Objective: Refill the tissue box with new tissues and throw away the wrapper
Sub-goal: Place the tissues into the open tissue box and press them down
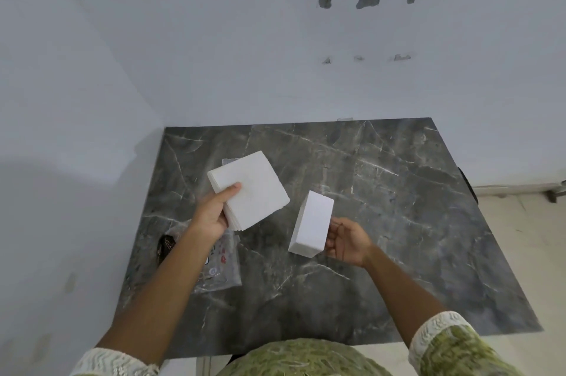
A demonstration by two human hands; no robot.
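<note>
Left grip: our left hand (214, 213) was closed on a square stack of white tissues (249, 189), thumb pressed on its top face, fingers hidden beneath.
Right grip: our right hand (346, 241) clasped a narrower white tissue block (312, 224) by its right edge, fingertips on the side, thumb not clearly seen.
Stack position: we held the square stack above the table, tilted, at about 10 o'clock from the tabletop's middle.
Block position: we held the narrow block near the centre of the table, standing on its long axis and leaning slightly; whether it touched the surface, we could not tell.
Gap: the two tissue bundles were near each other but apart.
Wrapper: the clear printed wrapper (220, 265) lay flat on the table at 8 o'clock, partly under our left forearm.
Table: the dark marbled table (398, 222) stood in a corner of pale walls (214, 54).
Sleeves: our green patterned sleeves (453, 345) showed at 6 o'clock.
Tissue box: we could not make it out.
</note>
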